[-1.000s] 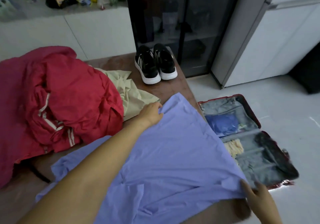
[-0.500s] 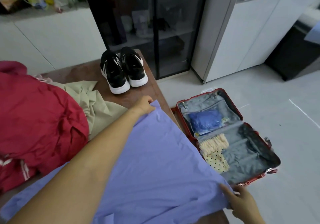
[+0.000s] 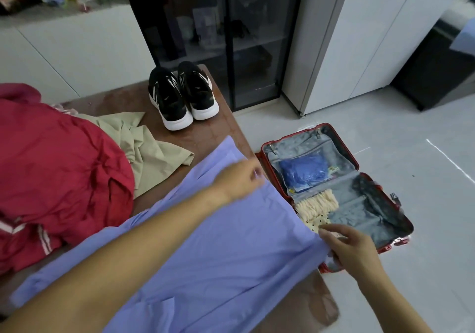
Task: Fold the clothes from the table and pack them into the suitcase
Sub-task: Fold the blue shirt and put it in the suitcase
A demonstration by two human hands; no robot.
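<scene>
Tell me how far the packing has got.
Done: a blue bundle, a cream fringed cloth and a dotted cloth lie in the open red suitcase. In hand: the left hand and right hand grip the lilac shirt by its edge over the brown table. Left: the crumpled red jacket and beige garment, both unfolded.

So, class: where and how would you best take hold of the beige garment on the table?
Grip the beige garment at its loose corner nearest the lilac shirt, coming from the right; its left side is buried under the red jacket.
</scene>
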